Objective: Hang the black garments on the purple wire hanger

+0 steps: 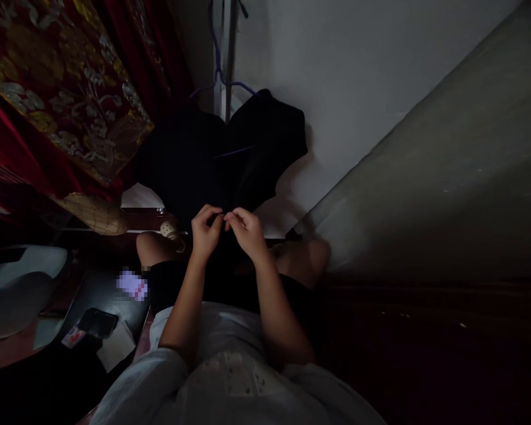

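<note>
A black garment (181, 159), open at the front, hangs from a thin purple hanger (218, 77) before me. At its lower middle my left hand (206, 227) pinches with thumb and index finger on the dark cloth. Close beside it, fingertips almost touching, my right hand (246, 227) pinches the same spot. Whatever small detail lies between the fingertips is too dark to make out. Both hands are above my lap, between my bare knees.
Red embroidered cloth (66, 88) hangs at upper left. Below it is a tan woven thing (92, 213). A dark seat (92, 289) at left bears a phone (98, 323), papers (116, 345) and a blurred-out packet (131, 285). A pale wall (358, 77) stands ahead and right.
</note>
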The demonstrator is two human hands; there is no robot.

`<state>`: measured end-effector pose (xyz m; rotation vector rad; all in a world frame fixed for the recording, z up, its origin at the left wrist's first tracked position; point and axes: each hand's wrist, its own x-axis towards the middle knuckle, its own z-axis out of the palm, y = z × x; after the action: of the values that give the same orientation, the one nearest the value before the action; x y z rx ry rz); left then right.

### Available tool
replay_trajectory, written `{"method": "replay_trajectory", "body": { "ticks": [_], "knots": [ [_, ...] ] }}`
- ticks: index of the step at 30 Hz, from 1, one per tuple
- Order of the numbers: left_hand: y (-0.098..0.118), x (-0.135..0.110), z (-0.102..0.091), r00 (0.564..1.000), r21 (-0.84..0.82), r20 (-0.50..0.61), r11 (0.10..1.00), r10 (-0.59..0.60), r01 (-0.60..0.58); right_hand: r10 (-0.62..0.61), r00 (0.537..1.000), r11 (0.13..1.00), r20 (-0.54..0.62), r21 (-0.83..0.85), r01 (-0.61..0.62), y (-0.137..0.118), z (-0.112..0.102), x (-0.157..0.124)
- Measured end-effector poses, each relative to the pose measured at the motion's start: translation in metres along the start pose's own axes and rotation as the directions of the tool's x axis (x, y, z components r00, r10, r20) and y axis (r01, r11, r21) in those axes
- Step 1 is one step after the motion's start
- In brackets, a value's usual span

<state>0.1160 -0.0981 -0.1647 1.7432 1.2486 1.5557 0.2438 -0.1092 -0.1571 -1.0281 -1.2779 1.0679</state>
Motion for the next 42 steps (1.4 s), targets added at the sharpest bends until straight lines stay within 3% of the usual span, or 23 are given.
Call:
{"method": "replay_trajectory", "body": {
  "ticks": [5,9,11,14,18,21,23,26,28,30,33,38,40,42],
  "knots": [
    [-0.015,-0.005,0.007,0.991,-0.126,-0.033,0.984,-0.132,0.127,0.277,0.961,0.926,-0.021,0.274,-0.261,-0.011,0.013,0.021],
    [-0.027,-0.001,0.011,0.988,-0.148,-0.022,0.978,-0.153,0.148,0.358,0.932,0.882,-0.058,0.348,-0.317,-0.041,0.009,0.066],
    [-0.032,0.002,0.013,0.987,-0.117,-0.013,0.98,-0.16,0.158,0.298,0.951,0.902,-0.079,0.348,-0.254,-0.067,0.004,0.089],
    [-0.037,0.006,0.019,0.989,-0.054,-0.007,0.987,-0.15,0.15,0.102,0.99,0.957,-0.096,0.283,-0.071,-0.114,0.005,0.112],
    [-0.036,0.012,0.021,0.995,0.024,-0.033,0.995,-0.093,0.094,-0.072,0.997,0.975,-0.017,0.209,0.074,-0.152,0.019,0.113],
    [-0.012,0.027,0.006,1.0,0.064,0.005,0.998,0.003,-0.003,-0.105,0.994,0.975,-0.02,0.197,0.107,-0.148,0.023,0.107],
    [0.016,0.048,-0.009,0.989,0.046,-0.008,0.988,0.149,-0.149,-0.111,0.994,0.976,-0.018,0.185,0.113,-0.14,0.02,0.105],
    [0.057,0.095,-0.027,0.911,0.075,-0.027,0.91,0.411,-0.408,-0.107,0.994,0.98,0.0,0.17,0.105,-0.135,0.014,0.102],
    [0.074,0.125,-0.032,0.839,0.109,0.045,0.832,0.542,-0.543,-0.124,0.992,0.976,0.002,0.181,0.122,-0.137,0.012,0.1],
    [0.081,0.143,-0.034,0.79,0.135,0.124,0.779,0.6,-0.613,-0.145,0.989,0.971,-0.013,0.19,0.144,-0.138,0.012,0.099],
    [0.09,0.144,-0.037,0.762,0.192,0.129,0.738,0.634,-0.647,-0.145,0.989,0.972,-0.031,0.183,0.148,-0.123,0.012,0.105],
    [0.14,0.121,-0.061,0.731,0.279,-0.187,0.749,0.656,-0.601,0.02,0.999,0.973,-0.026,0.231,-0.014,-0.072,0.009,0.111],
    [0.155,0.123,-0.071,0.729,0.282,-0.14,0.733,0.67,-0.619,0.001,0.999,0.957,-0.043,0.29,0.011,-0.067,0.006,0.107],
    [0.155,0.131,-0.075,0.72,0.266,0.041,0.686,0.693,-0.677,-0.06,0.997,0.949,-0.049,0.307,0.072,-0.077,0.004,0.1]
  ]
}}
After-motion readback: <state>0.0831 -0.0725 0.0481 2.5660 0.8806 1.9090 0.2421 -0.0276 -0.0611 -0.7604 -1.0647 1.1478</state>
